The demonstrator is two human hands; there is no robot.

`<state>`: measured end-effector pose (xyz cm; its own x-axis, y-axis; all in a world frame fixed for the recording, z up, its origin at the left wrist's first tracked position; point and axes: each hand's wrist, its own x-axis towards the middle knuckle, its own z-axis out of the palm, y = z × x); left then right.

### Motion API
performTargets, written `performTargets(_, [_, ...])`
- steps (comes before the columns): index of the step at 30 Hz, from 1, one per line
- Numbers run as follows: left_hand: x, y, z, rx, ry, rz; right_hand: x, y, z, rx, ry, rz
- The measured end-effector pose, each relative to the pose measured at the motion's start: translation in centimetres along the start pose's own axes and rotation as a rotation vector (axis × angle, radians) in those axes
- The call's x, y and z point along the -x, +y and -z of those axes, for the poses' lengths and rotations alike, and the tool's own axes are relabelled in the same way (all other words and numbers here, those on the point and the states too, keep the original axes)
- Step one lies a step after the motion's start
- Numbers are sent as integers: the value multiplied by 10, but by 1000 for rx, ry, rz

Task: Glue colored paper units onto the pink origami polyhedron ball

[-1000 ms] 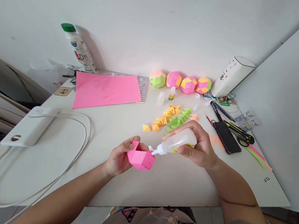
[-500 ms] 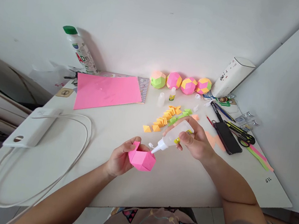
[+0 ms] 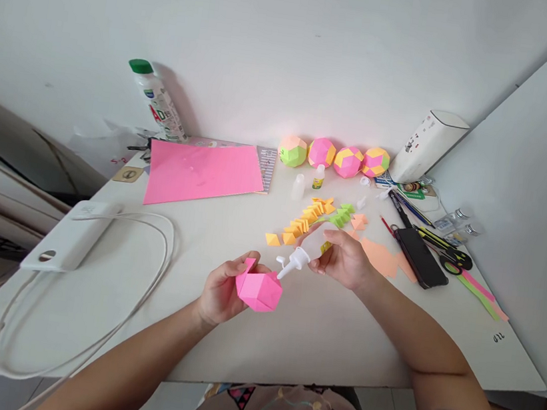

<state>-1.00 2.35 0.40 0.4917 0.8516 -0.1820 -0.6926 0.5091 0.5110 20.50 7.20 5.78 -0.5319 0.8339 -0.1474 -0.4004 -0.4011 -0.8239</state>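
A pink folded-paper ball (image 3: 261, 291), open at its top, rests in my left hand (image 3: 225, 289), whose thumb and fingers close round its left side. In my right hand (image 3: 344, 260) is a translucent glue bottle (image 3: 313, 245), tilted so its white nozzle points down and left. The nozzle tip meets or nearly meets the ball's upper right edge; I cannot tell whether they touch. The small nozzle cap hangs open beside it. Behind the bottle lie small folded orange (image 3: 301, 223) and green paper pieces (image 3: 341, 215).
Several finished paper balls (image 3: 321, 153) line the wall. A pink sheet (image 3: 204, 176) lies at left, near a white power strip (image 3: 72, 239) with a looped cable. At right are a black phone-like object (image 3: 421, 258), scissors (image 3: 456, 261) and pens. Small bottles (image 3: 318, 177) stand behind.
My right hand has turned the glue bottle to a steeper tilt and shifted slightly left. The ball stays nearly still in my left hand. The whole view has shifted a little.
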Motion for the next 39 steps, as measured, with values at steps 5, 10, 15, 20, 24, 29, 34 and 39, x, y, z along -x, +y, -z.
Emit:
performTargets(5, [0,2,-1,39,45,-9,-2,6,2,-36,-14,-12])
performTargets(10, [0,3,-2,47,55,-15,-4,11,3,-81,-5,-35])
performTargets(15, [1,3,-3,46,45,-4,-5,16,2,-100,-6,-41])
performTargets(20, [1,4,-2,8,24,-2,-6,20,-1,-131,3,-63])
performTargets(24, [0,3,-2,-4,30,-1,-6,21,-1,-140,47,-40])
performTargets(29, [0,3,-2,27,25,-8,-6,19,1,-153,53,-11])
performTargets(34, [-1,5,-2,47,35,-23,-5,17,1,-153,9,-10])
performTargets(39, [0,7,-4,77,49,-27,-4,19,-1,-138,-30,8])
